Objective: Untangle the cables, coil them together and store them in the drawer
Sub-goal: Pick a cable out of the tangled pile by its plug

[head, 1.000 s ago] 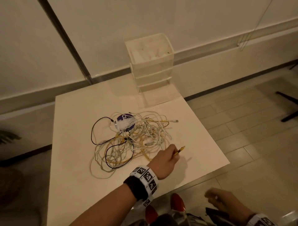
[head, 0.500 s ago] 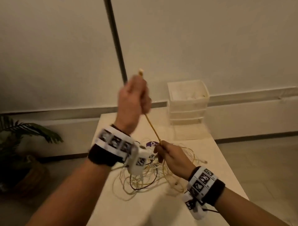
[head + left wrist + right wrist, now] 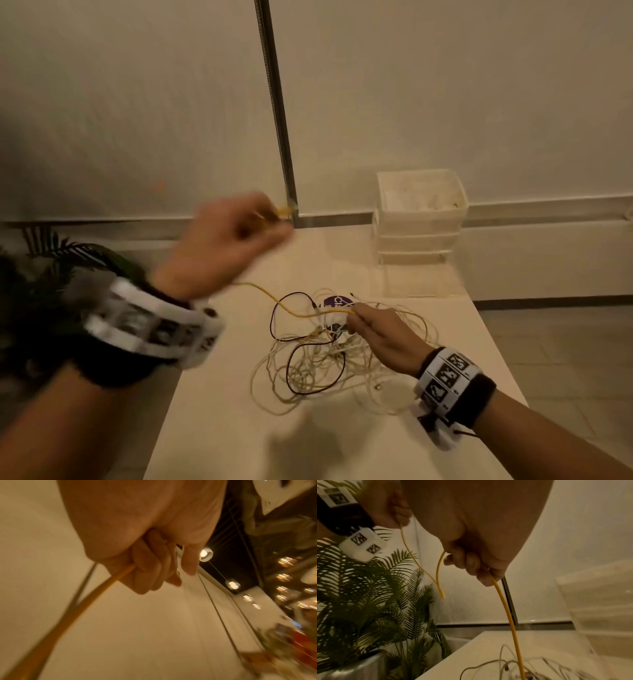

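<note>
A tangle of white, yellow and black cables lies on the white table. My left hand, blurred, is raised over the table's far left and grips the end of a yellow cable, whose plug sticks out past the fingers. In the left wrist view the curled fingers close round the cable. My right hand pinches the same yellow cable just above the tangle. A slack loop hangs between the hands. The white drawer unit stands at the table's far edge.
A potted palm stands left of the table, close under my left forearm. A dark vertical rail runs up the wall behind. A purple-labelled item sits within the cables. Tiled floor lies to the right.
My left hand has dropped from high up to lower and leftward, still holding the cable end. The taut yellow stretch between the hands has gone slack. The right hand stays by the tangle.
</note>
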Motion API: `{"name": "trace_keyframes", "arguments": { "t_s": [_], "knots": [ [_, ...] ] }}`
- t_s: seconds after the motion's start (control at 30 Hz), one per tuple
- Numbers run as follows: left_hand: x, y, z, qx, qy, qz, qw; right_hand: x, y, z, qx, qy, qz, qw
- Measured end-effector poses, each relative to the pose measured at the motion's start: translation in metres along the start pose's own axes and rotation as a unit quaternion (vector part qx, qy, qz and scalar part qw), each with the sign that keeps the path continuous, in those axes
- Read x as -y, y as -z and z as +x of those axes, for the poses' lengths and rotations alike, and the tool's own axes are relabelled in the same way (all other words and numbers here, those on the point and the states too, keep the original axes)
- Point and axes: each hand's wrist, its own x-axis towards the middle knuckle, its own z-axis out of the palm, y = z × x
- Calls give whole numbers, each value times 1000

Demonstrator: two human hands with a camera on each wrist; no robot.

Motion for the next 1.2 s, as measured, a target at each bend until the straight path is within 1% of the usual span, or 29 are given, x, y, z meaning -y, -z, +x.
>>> {"name": "trace_keyframes", "arguments": {
  "t_s": [0.03,0.07,0.1,0.13,0.2,0.3,0.4,0.5,0.63,0.77,0.87,0.9,0.93,0.97,1.0,1.03,1.07,1.1,1.13,1.17,1.2],
  "knots": [
    [-23,-41,-12,57,-31,44,997,5,1,2,12,9,0,1000],
    [-21,-70,-16,108,-32,60,992,10,3,3,17,9,8,1000],
    [-14,-94,-20,162,-1,69,984,15,5,5,17,9,20,1000],
    [-8,-115,-21,182,18,70,981,17,9,6,8,11,28,1000],
    [3,-136,-20,177,82,29,980,18,17,5,-17,15,29,999],
    [-5,-147,-23,172,71,10,982,14,28,-4,-53,9,30,998],
    [-6,-144,-16,184,68,33,980,13,32,-10,-70,19,38,997],
    [-6,-145,-11,200,67,40,977,17,36,-14,-67,28,56,996],
    [-7,-141,-11,208,59,55,975,21,40,-16,-45,26,89,995],
    [-3,-136,-14,213,59,65,973,19,35,-11,-29,20,85,996],
    [3,-127,-16,214,51,99,970,11,35,-9,-17,22,73,997],
    [3,-122,-15,204,56,114,971,8,36,-8,-16,26,77,997],
    [4,-115,-14,179,66,120,974,6,37,-7,-15,28,81,996],
    [5,-105,-10,135,79,119,980,2,37,-6,-12,28,82,996],
    [9,-92,-5,75,93,120,986,-1,36,-5,-6,26,76,997],
    [14,-77,1,-3,106,124,987,-6,34,-5,1,20,69,997],
    [21,-59,8,-88,117,122,982,-13,31,-5,6,11,70,997],
    [26,-40,15,-164,131,114,971,-20,28,-6,5,2,74,997],
    [32,-23,21,-212,151,112,959,-27,25,-6,2,-10,77,997],
    [34,-12,25,-225,175,125,950,-31,23,-7,-2,-24,79,997],
    [37,-7,28,-214,197,149,945,-35,22,-6,-5,-37,82,996]
  ]
}}
